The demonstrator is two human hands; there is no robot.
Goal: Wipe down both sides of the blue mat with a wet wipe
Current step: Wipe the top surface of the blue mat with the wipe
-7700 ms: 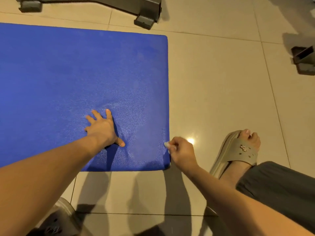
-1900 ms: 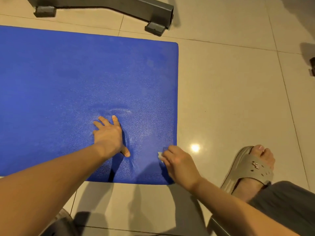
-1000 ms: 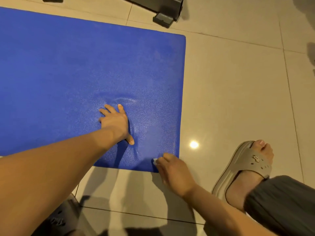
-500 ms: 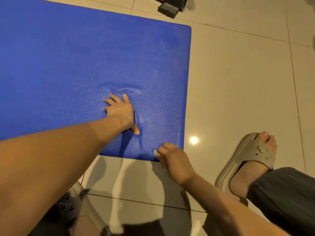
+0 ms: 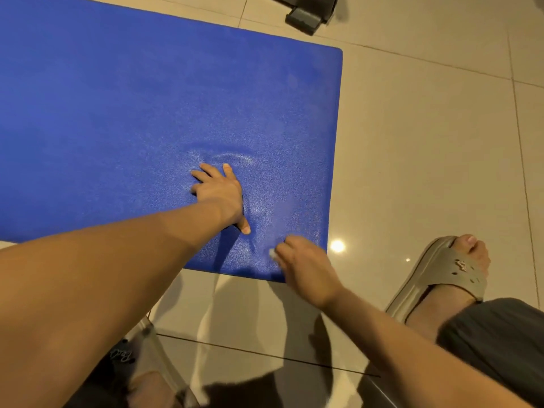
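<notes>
Sandal [image 5: 441, 270] right of blue mat [image 5: 132, 122]; metal foot [image 5: 303, 17] beyond corner.

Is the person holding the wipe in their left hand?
No, the left hand presses flat on the blue mat with straight fingers, while the right hand pinches the small white wipe near the mat's corner.

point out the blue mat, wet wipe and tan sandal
blue foam mat [image 5: 132, 113], head view, bare textured top
white wet wipe [image 5: 271, 253], head view, exposed end
tan rubber slide sandal [image 5: 450, 270], head view, top strap
</notes>
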